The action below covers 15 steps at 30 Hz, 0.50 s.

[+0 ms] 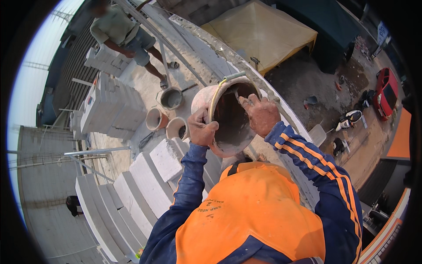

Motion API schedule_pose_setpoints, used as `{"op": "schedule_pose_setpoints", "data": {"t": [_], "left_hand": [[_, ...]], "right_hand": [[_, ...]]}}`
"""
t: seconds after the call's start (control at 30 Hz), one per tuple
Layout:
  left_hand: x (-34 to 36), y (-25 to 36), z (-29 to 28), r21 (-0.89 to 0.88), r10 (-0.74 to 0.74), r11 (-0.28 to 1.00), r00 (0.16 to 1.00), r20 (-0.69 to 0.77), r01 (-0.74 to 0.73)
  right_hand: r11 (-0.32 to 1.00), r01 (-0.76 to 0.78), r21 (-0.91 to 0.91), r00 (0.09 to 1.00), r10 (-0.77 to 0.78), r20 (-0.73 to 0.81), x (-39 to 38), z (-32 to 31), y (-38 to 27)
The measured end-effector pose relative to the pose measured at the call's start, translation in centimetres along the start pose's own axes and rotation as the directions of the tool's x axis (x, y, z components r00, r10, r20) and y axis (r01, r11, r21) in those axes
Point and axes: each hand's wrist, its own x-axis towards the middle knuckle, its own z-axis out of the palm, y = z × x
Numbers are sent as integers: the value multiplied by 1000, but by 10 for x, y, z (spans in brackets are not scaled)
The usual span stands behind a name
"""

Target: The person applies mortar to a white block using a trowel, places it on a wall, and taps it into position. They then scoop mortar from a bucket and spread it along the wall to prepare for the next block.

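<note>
Tilted mortar bucket (228, 119) being held at chest height above the parapet wall (211, 48), its mouth facing near and right, its long axis running far-left to near-right. The left hand (202, 130) is gripping the near-left rim from outside; the right hand (261, 114) is curling over the far-right rim, fingers (247, 102) dipping inside. Both forearms are rising from below, elbows bent.

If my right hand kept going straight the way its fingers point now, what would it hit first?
Probably the bucket's inner wall: the right hand rests on the rim of the tilted bucket, fingers pointing into its dark, mortar-smeared inside. Depth is hard to judge.
</note>
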Motion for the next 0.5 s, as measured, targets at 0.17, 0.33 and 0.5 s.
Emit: {"op": "schedule_pose_setpoints", "data": {"t": [0.17,0.33,0.5], "left_hand": [[8,22,10,22,124,992,981,-149,-122],[30,37,-4,-115,119,988,981,155,-101],[40,29,-32,-333,28,943,992,120,14]], "right_hand": [[972,-226,66,940,200,277,10,22,13],[893,-192,406,926,28,377,-19,42,11],[317,-634,705,731,-52,680,-27,42,-4]]}}
